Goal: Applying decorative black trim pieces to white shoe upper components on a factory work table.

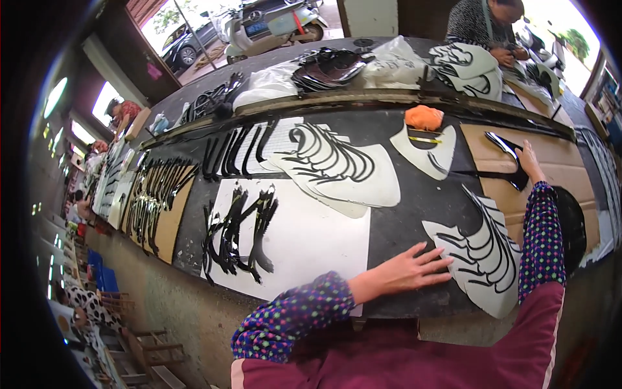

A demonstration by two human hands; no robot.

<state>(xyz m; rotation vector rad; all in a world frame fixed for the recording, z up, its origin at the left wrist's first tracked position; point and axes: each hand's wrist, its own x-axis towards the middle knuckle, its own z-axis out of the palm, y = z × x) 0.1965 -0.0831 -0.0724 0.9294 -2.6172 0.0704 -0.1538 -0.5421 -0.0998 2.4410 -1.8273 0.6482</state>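
My left hand (pixel 408 271) hovers over or rests on the dark table with fingers spread, holding nothing. Its fingertips reach the edge of a fanned stack of white curved pieces with black edges (pixel 484 259). At the right, my right hand (pixel 531 163) has its fingers stretched out against a glossy black curved piece (pixel 508 159) that lies on a cardboard sheet (pixel 489 139). Whether the fingers press on that piece or only touch its side is hard to see. Another fanned stack of white pieces with black edges (pixel 343 168) lies at the middle.
Glossy black strips (pixel 236 233) lie on a white sheet (pixel 317 253); more strips cover cardboard (pixel 172 223) at the left. An orange pad (pixel 424 118) sits on a white piece (pixel 440 159). Beyond a raised wooden bar (pixel 363 98) are plastic bags (pixel 395 65) and a co-worker (pixel 486 26).
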